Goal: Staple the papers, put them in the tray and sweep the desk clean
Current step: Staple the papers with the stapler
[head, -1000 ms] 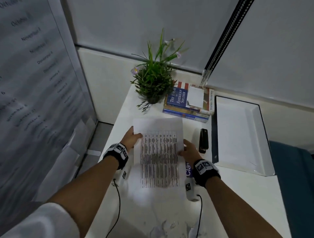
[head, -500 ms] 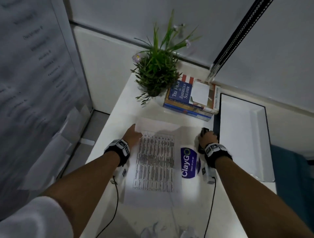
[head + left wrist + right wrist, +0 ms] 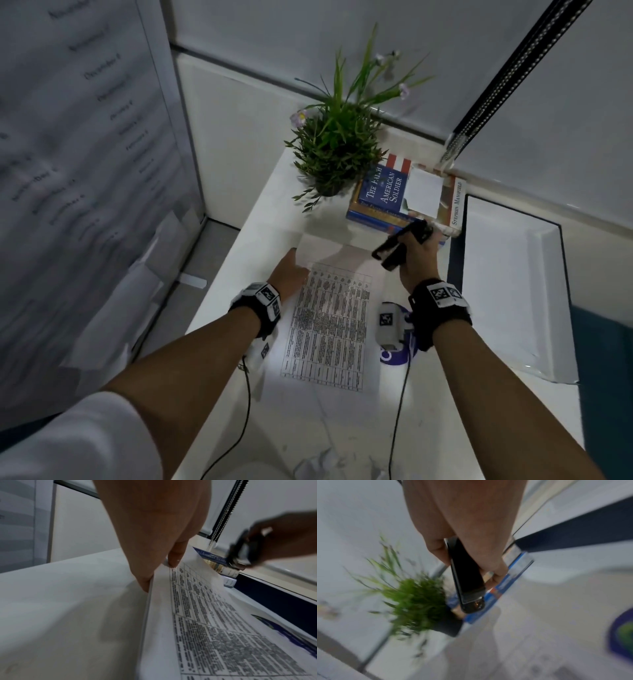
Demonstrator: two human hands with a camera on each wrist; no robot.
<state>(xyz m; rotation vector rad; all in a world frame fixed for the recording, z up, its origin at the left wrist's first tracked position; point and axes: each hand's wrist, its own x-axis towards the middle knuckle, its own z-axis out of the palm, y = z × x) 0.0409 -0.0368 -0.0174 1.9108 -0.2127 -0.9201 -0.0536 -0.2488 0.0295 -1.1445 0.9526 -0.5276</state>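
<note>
A stack of printed papers (image 3: 329, 325) lies in the middle of the white desk (image 3: 239, 308). My left hand (image 3: 296, 272) pinches its upper left edge, thumb on top, and the corner is raised a little in the left wrist view (image 3: 214, 622). My right hand (image 3: 416, 246) grips a black stapler (image 3: 394, 248) in the air above the papers' top right corner, nose pointing left. In the right wrist view the stapler (image 3: 467, 577) sits between thumb and fingers. The white tray (image 3: 548, 308) with a dark rim lies to the right.
A potted plant (image 3: 339, 147) and a pile of books (image 3: 407, 195) stand at the back of the desk. A blue round sticker (image 3: 394, 358) shows beside the papers. Torn paper scraps (image 3: 318, 462) lie near the front edge. A wall panel closes the left side.
My right hand took the stapler from the desk beside the tray and lifted it over the papers' top. The left hand stayed on the papers' left edge.
</note>
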